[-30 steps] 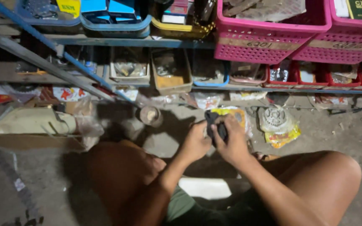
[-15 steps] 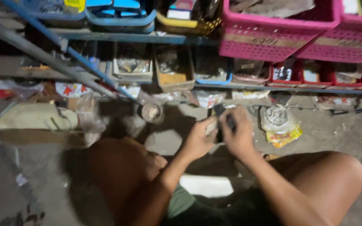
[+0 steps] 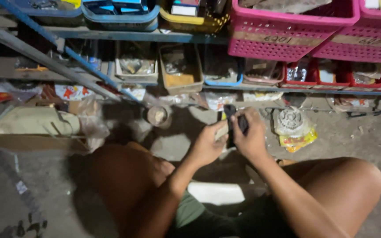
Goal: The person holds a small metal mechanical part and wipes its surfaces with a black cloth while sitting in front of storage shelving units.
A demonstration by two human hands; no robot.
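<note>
small black part held in both hands above the floor

a small black part (image 3: 231, 125) is gripped between the left hand (image 3: 207, 145) and the right hand (image 3: 251, 137), in front of the body and between the two bare knees. the fingers of the left hand are curled around its left side, with a pale scrap pressed under the thumb; the fingers of the right hand are closed over its right side and top. what kind of part it is cannot be told, since most of it is hidden by the hands.

the part is held above a dusty concrete floor (image 3: 367, 136), just before the lowest shelf (image 3: 287, 90) of a metal rack. on the floor just right of the hands a clear bag with a round toothed metal piece (image 3: 291, 123) is seen, lying on yellow packaging. to the left a small round tin (image 3: 157, 115) is seen, and further left a flattened cardboard box (image 3: 31, 128) with crumpled plastic beside it. the shelf is filled with small open trays, among them a tan tray (image 3: 179, 70) and red trays (image 3: 331, 75). above them two pink baskets (image 3: 287, 31) are set side by side, with a yellow basket (image 3: 195, 20) and a blue basket (image 3: 120, 13) to their left.
</note>
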